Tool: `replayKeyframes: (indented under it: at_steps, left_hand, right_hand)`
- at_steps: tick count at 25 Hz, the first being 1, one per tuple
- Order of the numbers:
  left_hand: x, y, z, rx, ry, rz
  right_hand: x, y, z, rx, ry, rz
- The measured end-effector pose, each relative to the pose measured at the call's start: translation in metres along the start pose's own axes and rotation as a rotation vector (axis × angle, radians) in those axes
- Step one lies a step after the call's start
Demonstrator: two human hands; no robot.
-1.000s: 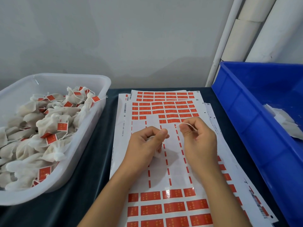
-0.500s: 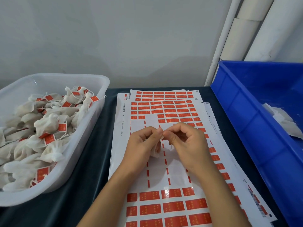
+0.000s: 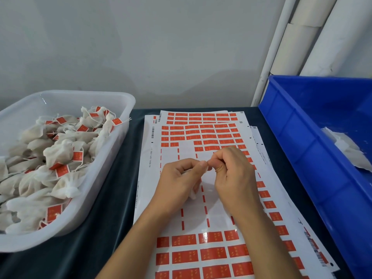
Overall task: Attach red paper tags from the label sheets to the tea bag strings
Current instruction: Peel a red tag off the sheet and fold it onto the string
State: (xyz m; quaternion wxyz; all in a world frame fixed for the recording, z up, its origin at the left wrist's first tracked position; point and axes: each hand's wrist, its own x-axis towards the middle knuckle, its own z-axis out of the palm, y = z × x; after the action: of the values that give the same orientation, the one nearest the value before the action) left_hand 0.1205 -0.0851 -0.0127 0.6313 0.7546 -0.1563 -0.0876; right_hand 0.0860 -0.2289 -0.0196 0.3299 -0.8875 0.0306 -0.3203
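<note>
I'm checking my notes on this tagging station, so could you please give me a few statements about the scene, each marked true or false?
1. The white tub on the left holds tea bags that already carry red tags. True.
2. The blue bin on the right is packed full of tagged bags. False: only a few white bags show in it, with no tags visible.
3. Both hands work above the label sheets, fingertips close together. True.
4. The left hand rests in the white tub. False: it holds a tea bag over the sheets.
5. The top sheet has every tag in place. False: its middle rows are peeled away.
</note>
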Motion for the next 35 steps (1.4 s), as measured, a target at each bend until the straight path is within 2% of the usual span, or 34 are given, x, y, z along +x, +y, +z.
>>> replayKeyframes:
  at_steps: [4,10,12,15,21,26,30,35]
  left_hand:
    - [0.0,-0.002,-0.001,0.03,-0.016,0.021]
    - [0.002,-0.002,-0.006,-0.169,0.002,0.047]
    - [0.004,-0.002,-0.007,-0.196,0.034,0.03]
    - [0.004,-0.002,-0.005,-0.194,0.113,-0.024]
    - [0.007,-0.004,-0.004,-0.24,0.239,-0.164]
    - [0.006,-0.002,-0.006,-0.388,0.262,-0.239]
    - [0.007,-0.004,-0.008,-0.471,0.285,-0.267]
    - [0.009,-0.004,-0.006,-0.5,0.3,-0.301]
  right_hand:
    - [0.0,0.003,-0.002,0.027,-0.159,0.097]
    - [0.0,0.002,-0.003,0.108,-0.131,0.243]
    - [0.003,0.002,0.0,0.023,-0.129,0.236]
    - [0.007,0.002,0.003,-0.229,-0.185,0.202]
    - [0.032,-0.004,0.004,-0.353,-0.27,0.249]
    - [0.065,-0.009,0.04,-0.412,-0.217,0.358]
    - [0.059,-0.006,0.068,-0.567,-0.143,0.357]
    - [0.053,0.001,0.076,-0.515,-0.061,0.341]
